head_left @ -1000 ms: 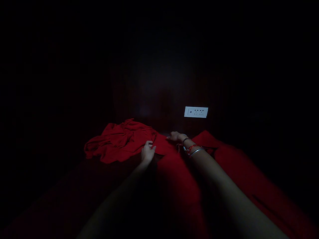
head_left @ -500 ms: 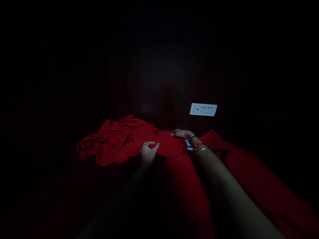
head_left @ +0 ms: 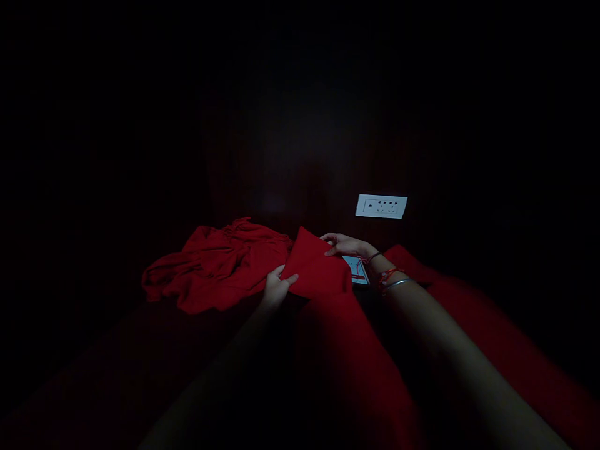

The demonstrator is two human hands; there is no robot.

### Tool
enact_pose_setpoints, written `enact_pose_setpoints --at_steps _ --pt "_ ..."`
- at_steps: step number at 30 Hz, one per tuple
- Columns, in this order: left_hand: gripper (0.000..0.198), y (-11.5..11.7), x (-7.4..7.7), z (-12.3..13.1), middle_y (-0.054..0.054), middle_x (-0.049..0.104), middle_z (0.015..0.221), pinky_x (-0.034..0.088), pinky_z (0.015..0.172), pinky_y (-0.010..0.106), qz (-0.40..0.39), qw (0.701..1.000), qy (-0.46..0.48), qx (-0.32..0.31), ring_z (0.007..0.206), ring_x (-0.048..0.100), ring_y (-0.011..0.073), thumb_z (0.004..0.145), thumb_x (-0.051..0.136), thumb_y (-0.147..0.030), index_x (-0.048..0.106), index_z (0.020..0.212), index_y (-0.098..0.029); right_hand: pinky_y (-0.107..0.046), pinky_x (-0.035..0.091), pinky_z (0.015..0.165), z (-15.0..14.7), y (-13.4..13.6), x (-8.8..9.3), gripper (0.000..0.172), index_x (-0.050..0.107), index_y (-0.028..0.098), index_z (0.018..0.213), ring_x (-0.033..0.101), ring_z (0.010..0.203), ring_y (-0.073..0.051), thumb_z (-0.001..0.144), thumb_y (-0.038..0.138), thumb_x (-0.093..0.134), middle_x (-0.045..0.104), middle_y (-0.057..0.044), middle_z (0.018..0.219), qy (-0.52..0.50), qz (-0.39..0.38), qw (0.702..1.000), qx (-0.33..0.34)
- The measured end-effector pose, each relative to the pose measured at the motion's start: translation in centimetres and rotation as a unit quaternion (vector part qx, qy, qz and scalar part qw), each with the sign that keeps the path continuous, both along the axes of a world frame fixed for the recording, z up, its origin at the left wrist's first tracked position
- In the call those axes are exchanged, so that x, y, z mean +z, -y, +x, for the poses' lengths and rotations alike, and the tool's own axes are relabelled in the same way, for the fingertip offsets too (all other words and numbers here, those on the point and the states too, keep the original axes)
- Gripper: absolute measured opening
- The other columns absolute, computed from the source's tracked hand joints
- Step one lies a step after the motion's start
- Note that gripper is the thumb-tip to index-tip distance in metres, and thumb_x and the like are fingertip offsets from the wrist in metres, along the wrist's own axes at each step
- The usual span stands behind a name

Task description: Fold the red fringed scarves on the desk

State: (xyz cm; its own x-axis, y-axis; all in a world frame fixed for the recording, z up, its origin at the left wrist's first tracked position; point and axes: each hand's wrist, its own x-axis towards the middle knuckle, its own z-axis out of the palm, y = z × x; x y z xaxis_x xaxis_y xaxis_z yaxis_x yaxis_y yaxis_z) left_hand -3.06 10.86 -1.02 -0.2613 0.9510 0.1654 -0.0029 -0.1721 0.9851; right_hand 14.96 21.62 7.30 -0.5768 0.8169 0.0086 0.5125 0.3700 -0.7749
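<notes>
We now grip the smooth red cloth (head_left: 315, 267) with our left hand (head_left: 275, 288) and right hand (head_left: 349, 245), its section newly raised beside the crumpled cloth (head_left: 220, 269), giving 2-handed control.

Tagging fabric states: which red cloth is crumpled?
The leftmost cloth, bunched in wrinkles; the middle piece and rightmost cloth look smoother.

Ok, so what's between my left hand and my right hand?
A smooth piece of red cloth spans the gap, with your left hand and right hand each gripping it. The head view shows this.
</notes>
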Motion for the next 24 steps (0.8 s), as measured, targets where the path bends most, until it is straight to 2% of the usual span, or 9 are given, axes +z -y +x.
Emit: enact_pose_setpoints --at_steps 2,3,6,8,11,14,17,21,24 --pt "0.020 0.4 0.0 0.1 0.008 0.060 0.087 0.042 0.077 0.031 0.009 0.990 -0.133 0.055 0.082 0.056 0.0191 0.068 0.053 -0.016 0.056 0.087 -0.011 -0.023 0.046 0.061 -0.2 0.1 -0.1 0.042 0.050 0.015 0.102 0.057 0.069 -0.012 0.062 0.007 0.058 0.061 -0.004 0.084 0.108 0.073 0.991 -0.035" --pt "0.024 0.6 0.0 0.2 0.009 0.059 0.089 0.041 0.078 0.032 0.013 0.973 -0.210 0.098 0.085 0.055 0.0204 0.069 0.052 -0.018 0.055 0.092 -0.010 -0.023 0.045 0.064 -0.2 0.2 -0.2 0.042 0.050 0.014 0.103 0.057 0.072 -0.013 0.063 0.006 0.057 0.061 -0.005 0.086 0.152 0.109 0.981 -0.053" --pt "0.045 1.7 0.3 0.8 0.012 0.052 0.100 0.041 0.078 0.033 0.018 0.884 -0.422 0.199 0.092 0.051 0.0231 0.068 0.051 -0.015 0.045 0.113 -0.013 -0.025 0.042 0.076 -0.4 1.2 -0.3 0.045 0.050 0.012 0.106 0.054 0.089 -0.018 0.063 0.006 0.057 0.057 -0.010 0.100 0.202 0.175 0.960 -0.084" --pt "0.052 2.2 0.5 1.1 0.013 0.048 0.107 0.041 0.076 0.034 0.038 0.828 -0.520 0.207 0.095 0.049 0.0245 0.067 0.049 -0.012 0.041 0.118 -0.017 -0.026 0.038 0.083 -0.4 2.6 -0.4 0.044 0.050 0.012 0.107 0.049 0.098 -0.020 0.064 0.010 0.058 0.052 -0.012 0.108 0.217 0.204 0.951 -0.079" --pt "0.041 2.2 0.2 1.3 0.012 0.041 0.120 0.035 0.085 0.036 0.102 0.779 -0.602 0.142 0.107 0.041 0.0251 0.072 0.043 -0.014 0.047 0.113 -0.018 -0.028 0.035 0.086 -0.1 5.5 -1.0 0.038 0.051 0.012 0.108 0.047 0.102 -0.022 0.071 0.020 0.052 0.050 -0.014 0.111 0.304 0.250 0.919 -0.011" --pt "0.038 1.6 -0.6 0.7 0.009 0.035 0.128 0.027 0.094 0.038 0.115 0.765 -0.633 -0.005 0.117 0.032 0.0235 0.079 0.036 -0.022 0.046 0.115 -0.018 -0.034 0.029 0.093 0.6 8.0 -2.4 0.045 0.042 0.011 0.119 0.036 0.113 -0.025 0.079 0.031 0.043 0.041 -0.016 0.123 0.405 0.213 0.886 0.067" --pt "0.043 1.2 -0.9 0.0 0.006 0.031 0.132 0.018 0.096 0.046 0.058 0.764 -0.634 -0.108 0.121 0.025 0.0243 0.080 0.032 -0.025 0.037 0.123 -0.022 -0.046 0.012 0.099 1.6 9.1 -3.4 0.056 0.025 0.015 0.130 0.017 0.123 -0.026 0.081 0.042 0.033 0.021 -0.013 0.135 0.454 0.162 0.875 0.048" --pt "0.047 1.8 -0.1 -0.5 0.007 0.026 0.133 0.016 0.096 0.048 0.010 0.766 -0.627 -0.141 0.122 0.020 0.0249 0.077 0.035 -0.024 0.034 0.124 -0.022 -0.051 0.000 0.098 2.0 9.0 -2.8 0.062 0.019 0.016 0.131 0.010 0.125 -0.025 0.079 0.047 0.034 0.015 -0.011 0.137 0.502 0.124 0.856 0.016" --pt "0.049 2.1 0.2 -0.5 0.009 0.027 0.133 0.011 0.099 0.044 0.075 0.754 -0.644 -0.104 0.123 0.019 0.0235 0.075 0.037 -0.022 0.036 0.124 -0.019 -0.050 -0.002 0.098 1.1 9.0 -1.8 0.067 0.018 0.014 0.131 0.005 0.125 -0.025 0.078 0.052 0.032 0.012 -0.011 0.137 0.483 0.143 0.864 0.026"
